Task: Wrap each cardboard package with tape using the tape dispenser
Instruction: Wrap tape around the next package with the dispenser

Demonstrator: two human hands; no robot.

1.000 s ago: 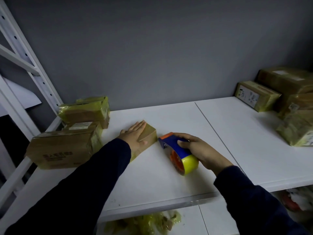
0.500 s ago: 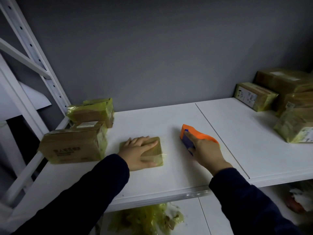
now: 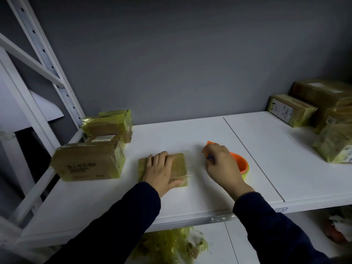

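Small cardboard package (image 3: 179, 168) lies flat on the white shelf board (image 3: 171, 134), near the middle of the left panel, wrapped in yellowish tape; a thin loose tape end sticks out at its right edge. Left hand (image 3: 161, 172) rests palm-down on top of the package, fingers together and extended toward the wall, thumb along the package's near right corner; the hand presses flat rather than gripping. Dark sleeve covers the forearm.

Tape dispenser (image 3: 239, 163) sits to the right of the package, apart from it, on the same panel. Orange body and a yellow-green roll edge show past the knuckles. Right hand (image 3: 222, 166) is curled over the dispenser, fingers wrapped on its handle; the grip underneath is hidden by the back of the hand.

Left of the package: a larger brown carton (image 3: 89, 162) with dark print on its front face, standing on the shelf, close to but not touching the package. Behind that carton, toward the wall, a tape-covered package (image 3: 108, 124) lies against it.

Right of the package, well beyond the seam (image 3: 253, 159) between shelf panels: a group of taped parcels (image 3: 335, 138) at the frame edge, one with a white label (image 3: 282, 109) facing the camera.

Below the package, under the shelf's front edge: a crumpled heap of yellowish tape scraps (image 3: 171, 246) on the lower level.

White perforated upright (image 3: 49, 60) of the rack stands far left of the package. Grey wall behind everything.
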